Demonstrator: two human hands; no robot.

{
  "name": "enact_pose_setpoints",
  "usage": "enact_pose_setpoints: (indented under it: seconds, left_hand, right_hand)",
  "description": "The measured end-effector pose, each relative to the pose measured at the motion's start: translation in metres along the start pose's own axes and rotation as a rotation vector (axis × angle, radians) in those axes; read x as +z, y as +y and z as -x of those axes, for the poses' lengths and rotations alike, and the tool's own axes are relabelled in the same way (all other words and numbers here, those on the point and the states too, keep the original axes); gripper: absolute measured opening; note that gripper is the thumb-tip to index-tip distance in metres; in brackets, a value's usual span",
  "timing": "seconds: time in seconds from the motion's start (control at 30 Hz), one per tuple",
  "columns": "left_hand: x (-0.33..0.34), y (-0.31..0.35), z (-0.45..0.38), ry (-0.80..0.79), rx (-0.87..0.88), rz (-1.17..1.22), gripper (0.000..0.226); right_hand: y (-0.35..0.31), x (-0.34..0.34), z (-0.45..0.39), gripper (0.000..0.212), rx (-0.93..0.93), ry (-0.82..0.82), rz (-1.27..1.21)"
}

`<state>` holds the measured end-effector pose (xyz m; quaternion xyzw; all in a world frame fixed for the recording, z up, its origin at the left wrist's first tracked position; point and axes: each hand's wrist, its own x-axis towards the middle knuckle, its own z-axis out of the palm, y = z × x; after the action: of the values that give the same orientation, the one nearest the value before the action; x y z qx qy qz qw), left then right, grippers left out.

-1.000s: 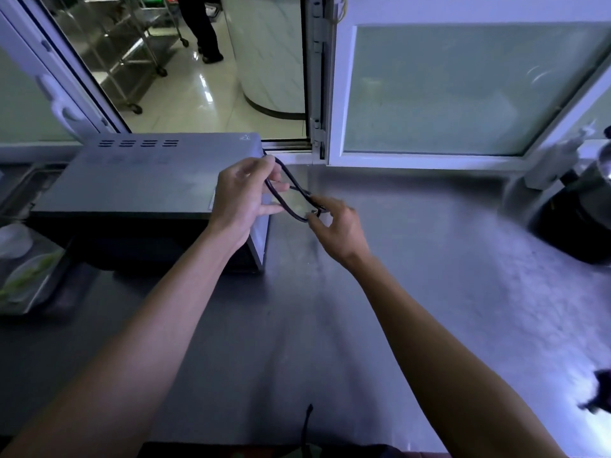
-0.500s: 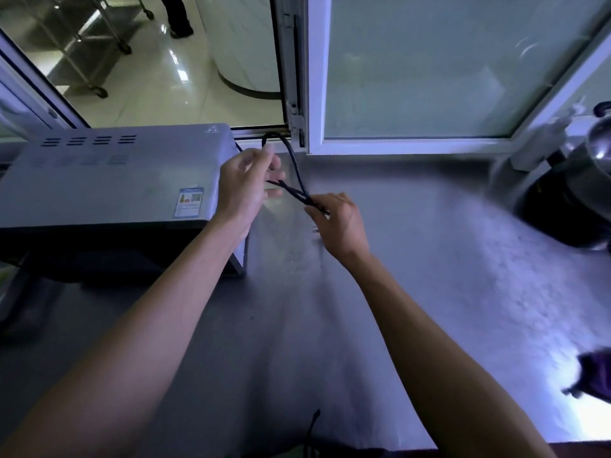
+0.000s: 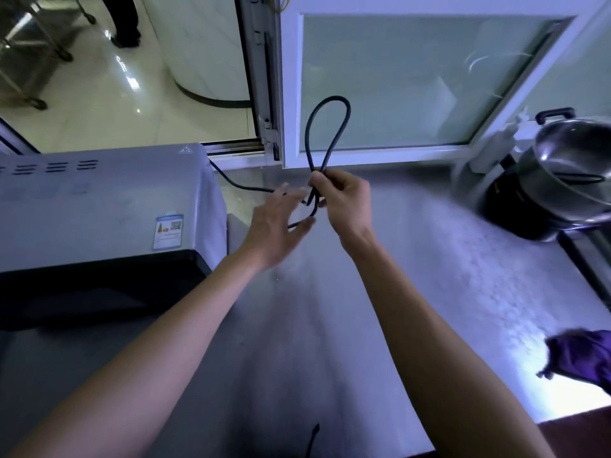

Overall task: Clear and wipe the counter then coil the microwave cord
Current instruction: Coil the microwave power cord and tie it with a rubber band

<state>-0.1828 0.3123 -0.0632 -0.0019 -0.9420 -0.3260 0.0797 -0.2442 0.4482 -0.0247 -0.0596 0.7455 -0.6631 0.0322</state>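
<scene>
Right hand (image 3: 342, 201) pinching the crossing of the black microwave cord (image 3: 325, 133) — its loop standing upright above the steel counter (image 3: 413, 276) — with left hand (image 3: 276, 226), fingers spread and straight, touching the lower strand beside the microwave (image 3: 99, 206)

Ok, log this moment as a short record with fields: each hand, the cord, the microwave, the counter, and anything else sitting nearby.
right hand: pinches the cord where its strands cross
left hand: fingers spread, a strand lying across them
cord: black, one loop standing up above the right hand
microwave: on the counter, left; cord runs from its back
counter: steel
pot: metal, far right
cloth: purple, at the right edge
</scene>
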Motion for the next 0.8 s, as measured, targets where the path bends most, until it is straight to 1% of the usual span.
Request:
enact_pose_setpoints:
  seconds: [0.07,0.17,0.3,0.33,0.4,0.53,0.67,0.8]
  left_hand:
    - [0.002,0.002,-0.009,-0.002,0.046,-0.040,0.050]
    - [0.004,0.003,-0.020,0.033,0.077,-0.043,0.037]
    - [0.004,-0.001,-0.025,0.137,0.146,-0.064,0.017]
    - [0.003,-0.003,-0.026,0.150,0.169,-0.062,0.016]
    - [0.001,-0.005,-0.027,0.132,0.193,-0.050,0.020]
    - [0.006,-0.003,-0.026,0.068,0.138,0.033,0.020]
    - [0.014,0.000,-0.024,0.060,0.024,0.147,0.023]
    - [0.011,0.001,-0.023,0.043,-0.016,0.138,0.024]
  right_hand:
    - [-0.005,0.000,-0.005,0.018,0.017,0.025,-0.072]
    - [-0.011,0.002,-0.013,0.012,0.059,0.086,-0.168]
    - [-0.012,0.000,-0.022,0.018,0.146,0.157,-0.250]
    - [-0.011,0.000,-0.023,0.017,0.169,0.158,-0.269]
    - [-0.009,0.000,-0.025,0.009,0.213,0.154,-0.311]
    - [-0.004,0.008,-0.027,0.002,0.268,0.143,-0.298]
    - [0.003,0.014,-0.027,0.012,0.335,0.145,-0.389]
    - [0.008,0.012,-0.027,0.017,0.343,0.088,-0.432]
